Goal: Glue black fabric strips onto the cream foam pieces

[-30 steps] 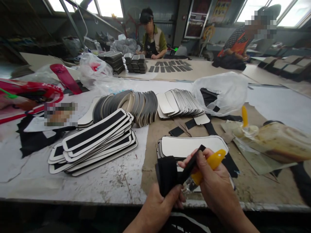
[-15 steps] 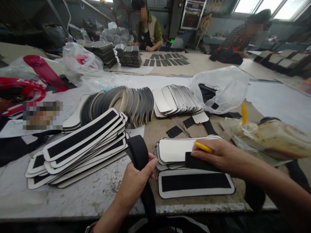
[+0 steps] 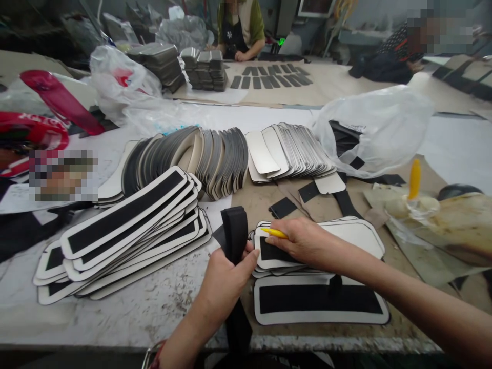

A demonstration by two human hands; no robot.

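My left hand (image 3: 230, 277) is closed around a folded black strip (image 3: 234, 230), its tail hanging past the table's front edge. My right hand (image 3: 303, 241) grips a yellow pointed stick (image 3: 274, 233). Its fingers touch the left end of another black strip (image 3: 271, 251), which lies on the top white panel of a short stack (image 3: 353, 233); my hand and forearm hide much of that strip. Nearer to me is a white panel (image 3: 265, 319) with a black strip (image 3: 315, 298) along its middle.
Finished-looking strip-bearing panels (image 3: 126, 218) are piled at the left. Curved grey pieces (image 3: 184, 159) and white panels (image 3: 292, 151) stand in rows behind. A plastic bag (image 3: 384, 123) and a glue-stained container (image 3: 461, 220) are at the right. Co-workers (image 3: 242, 31) sit across the table.
My right hand has moved left with the black strip, whose left end now lies near the stack's left edge. My left hand still holds the folded strip. The view has dipped.
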